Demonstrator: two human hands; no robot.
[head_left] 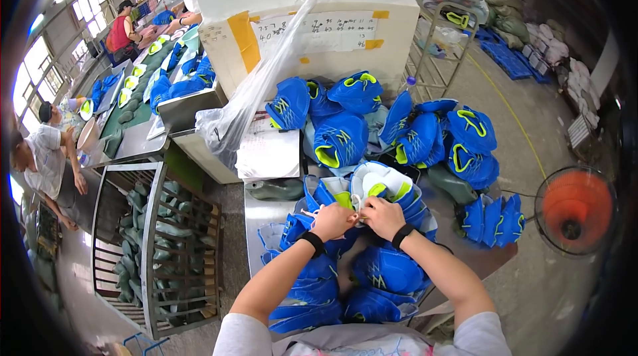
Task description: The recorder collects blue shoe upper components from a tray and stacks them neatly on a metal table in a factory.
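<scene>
My left hand (334,221) and my right hand (383,218) meet above the middle of the table, fingers pinched together. Between them is a thin white cord (357,202), with a loop standing up from the fingertips. What the cord is tied to, if anything, is hidden by the fingers. Right behind the hands lie stacked blue shoe uppers (413,204) with white and lime-yellow linings. Below my forearms, more blue shoe uppers (387,269) lie in two piles, one on each side.
Loose blue uppers (340,136) crowd the table's back beside white papers (269,153) and a dark green shoe last (275,189). A plastic bag (232,123) hangs at a pillar. Left stands a metal cage (156,249) of lasts; right, an orange fan (573,210). People work at a conveyor.
</scene>
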